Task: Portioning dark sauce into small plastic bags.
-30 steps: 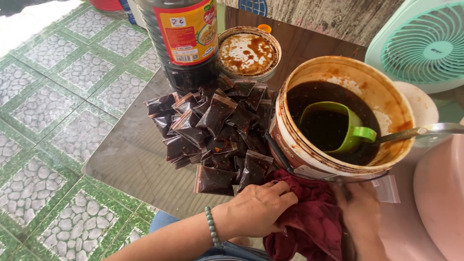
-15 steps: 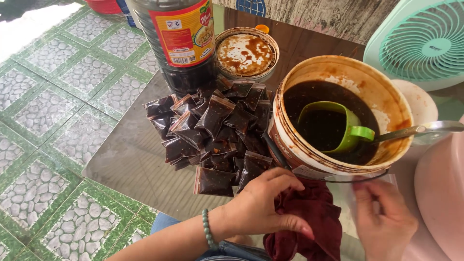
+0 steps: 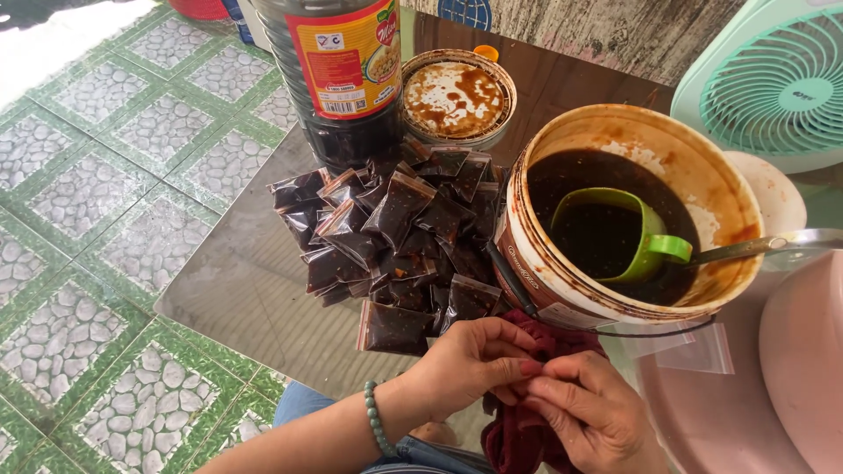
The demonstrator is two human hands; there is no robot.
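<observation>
My left hand (image 3: pixel 470 362), with a green bead bracelet on the wrist, and my right hand (image 3: pixel 590 414) meet at the table's near edge, fingertips pinched together on a dark red cloth (image 3: pixel 527 430) bunched beneath them. Just beyond lies a pile of several small clear bags of dark sauce (image 3: pixel 395 233). To the right stands a stained bucket (image 3: pixel 716 175) of dark sauce with a green scoop (image 3: pixel 628 230) floating in it.
A large bottle (image 3: pixel 338 75) of dark sauce and a sauce-smeared round lid (image 3: pixel 457 95) stand behind the pile. An empty clear bag (image 3: pixel 698 349) lies by a pink basin (image 3: pixel 803 369). A mint fan (image 3: pixel 777 79) is at the far right. Green tiled floor (image 3: pixel 88 219) lies left.
My right hand has come in from the right and joined my left hand on the red cloth. The bags, bucket and scoop have stayed put.
</observation>
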